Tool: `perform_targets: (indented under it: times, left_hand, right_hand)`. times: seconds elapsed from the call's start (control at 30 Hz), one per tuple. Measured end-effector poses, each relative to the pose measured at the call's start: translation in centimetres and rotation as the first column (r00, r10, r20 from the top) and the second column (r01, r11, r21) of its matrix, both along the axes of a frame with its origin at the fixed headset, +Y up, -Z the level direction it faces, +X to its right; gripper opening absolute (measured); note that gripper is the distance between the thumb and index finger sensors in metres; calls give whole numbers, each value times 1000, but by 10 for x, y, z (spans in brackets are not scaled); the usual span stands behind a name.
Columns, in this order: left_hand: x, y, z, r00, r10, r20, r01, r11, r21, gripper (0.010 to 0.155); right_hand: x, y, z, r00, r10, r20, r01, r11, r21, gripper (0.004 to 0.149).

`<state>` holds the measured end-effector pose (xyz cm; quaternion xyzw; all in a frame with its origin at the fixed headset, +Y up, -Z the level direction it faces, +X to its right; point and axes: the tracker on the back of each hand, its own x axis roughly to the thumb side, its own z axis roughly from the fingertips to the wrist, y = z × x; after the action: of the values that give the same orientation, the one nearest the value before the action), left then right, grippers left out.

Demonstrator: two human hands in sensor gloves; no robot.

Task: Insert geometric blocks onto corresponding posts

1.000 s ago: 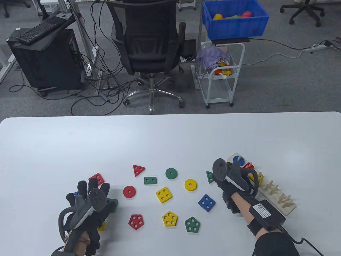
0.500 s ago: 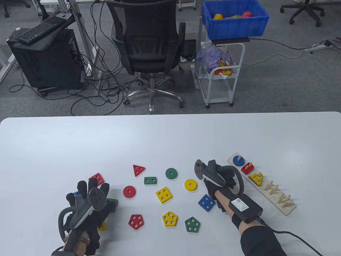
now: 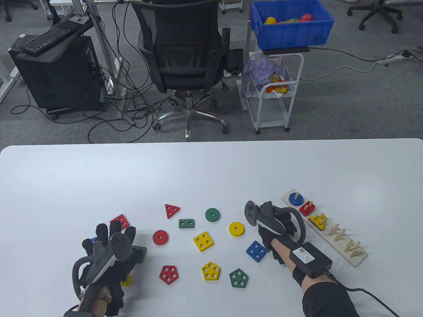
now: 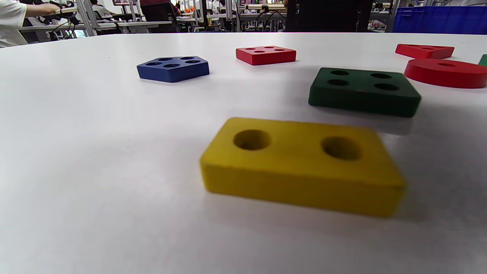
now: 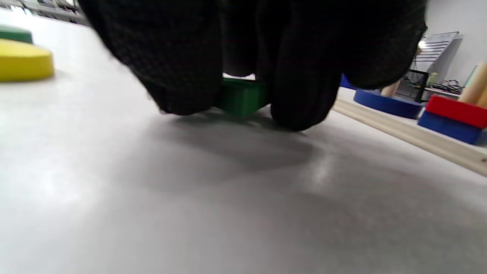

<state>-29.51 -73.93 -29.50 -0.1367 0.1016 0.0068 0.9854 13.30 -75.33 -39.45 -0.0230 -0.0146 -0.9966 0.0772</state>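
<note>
My right hand [image 3: 277, 222] is down on the table left of the wooden post board [image 3: 360, 261]. In the right wrist view its curled fingertips [image 5: 179, 80] touch the table on both sides of a green triangle block [image 5: 241, 99] and pinch it. The board carries a blue disc [image 3: 295, 199], a red rectangle [image 3: 307, 208] and a yellow triangle [image 3: 318, 220]; its near posts are bare. My left hand [image 3: 110, 242] lies with fingers stretched out over a green square [image 3: 140, 253]. A yellow rectangle [image 4: 300, 165] sits just under that wrist.
Loose blocks lie between the hands: yellow disc [image 3: 236, 228], blue square [image 3: 256, 251], green pentagon [image 3: 238, 278], yellow pentagon [image 3: 210, 271], yellow square [image 3: 203, 240], green disc [image 3: 212, 215], red triangle [image 3: 171, 210], red disc [image 3: 160, 237], red pentagon [image 3: 169, 274].
My right hand left the post board, moved left and came down over the green triangle. The left hand has stayed where it was.
</note>
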Motion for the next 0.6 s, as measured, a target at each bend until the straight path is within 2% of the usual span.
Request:
perform_targets:
  times: [0.13,0.3,0.47,0.6]
  left_hand:
    - [1,0,0,1000,-6,4,6,1000,-2,76]
    - [1,-1,0,1000,-6,4,6,1000,-2,76]
    - [1,-1,0,1000,-6,5,6,1000,0,77]
    - [1,-1,0,1000,-7,5,7,1000,-1,76]
  right_hand:
    - [13,11,11,990,-105,-93,110,993,52,62]
    - [33,34,24,971,-188,-149,203,974,100,62]
    - [56,57,33,958,-251,-140,271,952,145,63]
    - [76,71,37,961,-267,-73,275,947,163,63]
